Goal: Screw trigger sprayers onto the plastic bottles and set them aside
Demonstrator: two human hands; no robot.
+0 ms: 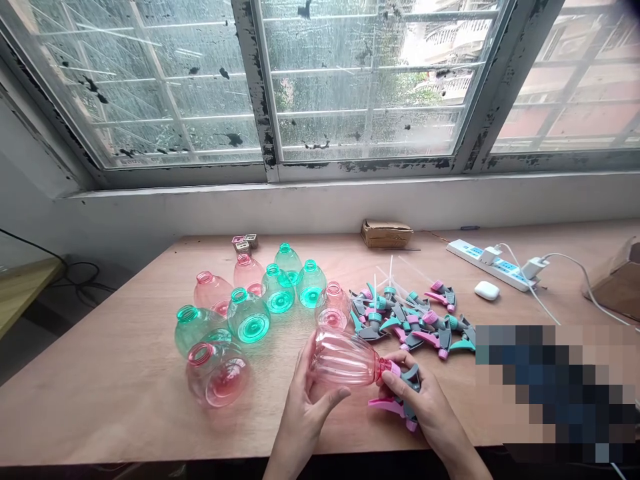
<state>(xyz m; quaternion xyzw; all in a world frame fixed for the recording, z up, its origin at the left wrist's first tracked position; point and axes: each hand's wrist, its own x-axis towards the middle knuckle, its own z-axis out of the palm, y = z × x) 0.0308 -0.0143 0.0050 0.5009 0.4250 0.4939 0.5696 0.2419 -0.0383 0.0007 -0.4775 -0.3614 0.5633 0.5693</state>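
Note:
A clear pink spray bottle [345, 359] lies sideways above the table's front part, its neck toward the right. My left hand [307, 400] is wrapped round the bottle's base end, thumb below it. At the neck, my right hand [417, 393] grips a grey and pink spray trigger head [411, 383]; its pink collar is at the bottle's mouth. Whether the collar is fully seated I cannot tell. Behind my right hand lies a pile of spray trigger heads [400, 317] in grey, pink and teal, some with thin tubes sticking up.
Several open green bottles [249, 317] and pink bottles [217, 377] stand left of my hands. At the back are a cardboard box [387, 234] and small blocks [243, 243]. A power strip [487, 263] with cables and a white case [487, 291] lie right. A blurred patch covers the lower right.

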